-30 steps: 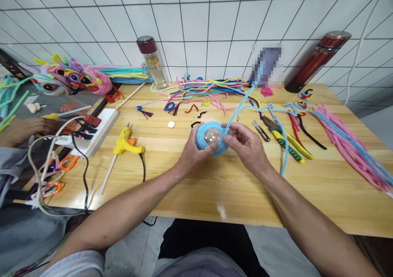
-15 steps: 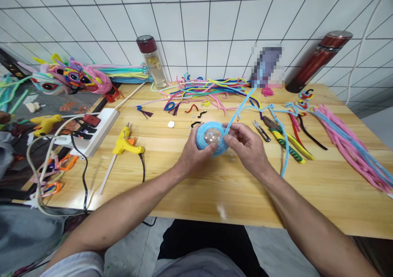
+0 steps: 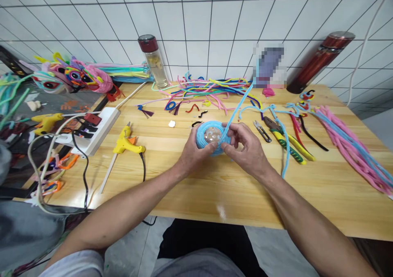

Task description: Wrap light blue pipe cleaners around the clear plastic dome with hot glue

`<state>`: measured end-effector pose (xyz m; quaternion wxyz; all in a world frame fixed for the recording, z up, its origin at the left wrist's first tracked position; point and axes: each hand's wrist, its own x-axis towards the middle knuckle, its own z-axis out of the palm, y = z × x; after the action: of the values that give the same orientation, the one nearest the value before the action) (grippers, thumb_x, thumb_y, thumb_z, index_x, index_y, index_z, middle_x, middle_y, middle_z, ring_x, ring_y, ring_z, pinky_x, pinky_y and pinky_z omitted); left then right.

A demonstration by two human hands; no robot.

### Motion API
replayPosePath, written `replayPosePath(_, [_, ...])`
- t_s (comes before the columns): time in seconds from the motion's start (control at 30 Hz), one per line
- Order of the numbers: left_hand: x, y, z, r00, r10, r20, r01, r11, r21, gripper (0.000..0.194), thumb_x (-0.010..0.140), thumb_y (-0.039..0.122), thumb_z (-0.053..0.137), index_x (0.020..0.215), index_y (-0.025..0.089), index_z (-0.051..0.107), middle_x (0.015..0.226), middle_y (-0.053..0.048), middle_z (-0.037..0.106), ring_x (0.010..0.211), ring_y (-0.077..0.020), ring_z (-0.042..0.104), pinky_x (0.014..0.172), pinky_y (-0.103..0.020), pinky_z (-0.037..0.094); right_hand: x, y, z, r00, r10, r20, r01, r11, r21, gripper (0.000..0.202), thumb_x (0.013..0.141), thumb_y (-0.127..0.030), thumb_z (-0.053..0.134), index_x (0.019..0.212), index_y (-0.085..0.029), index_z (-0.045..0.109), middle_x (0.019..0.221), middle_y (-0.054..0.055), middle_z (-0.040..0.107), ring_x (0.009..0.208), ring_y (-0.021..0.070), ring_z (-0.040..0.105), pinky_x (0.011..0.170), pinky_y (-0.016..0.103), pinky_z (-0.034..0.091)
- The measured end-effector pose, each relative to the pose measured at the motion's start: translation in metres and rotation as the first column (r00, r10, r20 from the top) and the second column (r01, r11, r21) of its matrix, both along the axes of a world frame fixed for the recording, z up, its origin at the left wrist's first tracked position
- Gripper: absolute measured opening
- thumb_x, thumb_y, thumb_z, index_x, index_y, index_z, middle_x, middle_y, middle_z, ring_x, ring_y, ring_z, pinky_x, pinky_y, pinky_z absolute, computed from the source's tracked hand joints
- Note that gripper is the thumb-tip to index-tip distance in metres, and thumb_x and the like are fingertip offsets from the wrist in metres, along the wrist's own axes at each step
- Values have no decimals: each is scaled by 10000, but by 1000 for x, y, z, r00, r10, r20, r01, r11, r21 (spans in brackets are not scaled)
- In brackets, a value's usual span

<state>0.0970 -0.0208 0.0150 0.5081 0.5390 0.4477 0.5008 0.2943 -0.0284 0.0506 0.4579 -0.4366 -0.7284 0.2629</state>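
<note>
A light-blue pipe cleaner coil (image 3: 201,137) is wound in rings around a clear rounded piece (image 3: 210,135) that shows at its middle. My left hand (image 3: 194,150) is closed around the coil's left side, its thumb over the lower front. At the right edge, my right hand (image 3: 247,145) has thumb and fingers closed on the pipe cleaner where it meets the coil. A loose strand of the pipe cleaner (image 3: 238,107) rises from there toward the back right. The coil's underside is hidden.
To the left lie a yellow glue gun (image 3: 125,141) and a white power strip (image 3: 102,127) with cables. Snips (image 3: 262,132) and pliers (image 3: 284,139) lie right. Behind are mixed pipe cleaners (image 3: 211,89), a glass bottle (image 3: 157,66) and a red flask (image 3: 322,62).
My right thumb has shifted slightly down and left along the coil's edge. The loose strand's lower end has moved a little left; my left hand keeps its hold.
</note>
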Motion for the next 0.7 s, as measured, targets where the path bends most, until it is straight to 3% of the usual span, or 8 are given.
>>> replayPosePath(0.23, [0,-2,1,1000,1,-11,-1,1000,-9,786,743,535,850,1373,197,523,1270,-108,694,1159,-298,675,1069,-467,544,1,0,-2,999,-7,49,6,1000,22,418,886,-272,730,1300,-239,681,1002,33,620,749,173,571,669,347,530])
replayPosePath(0.5, [-1,-2,2,1000,-7,-21,7,1000,-9,801,763,535,843,1406,201,502,1309,-114,680,1195,-298,671,1086,-459,535,2,1,-7,996,-68,51,61,991,121,353,988,-444,675,1286,-257,711,1096,86,648,989,255,631,802,404,581])
replayPosePath(0.7, [-1,-2,0,1000,-9,-30,9,1000,0,784,760,519,847,1393,200,512,1294,-111,691,1181,-297,673,1094,-475,533,2,3,-7,993,-116,22,114,989,95,208,1043,-390,632,1146,-250,745,1063,72,710,922,223,660,794,388,582])
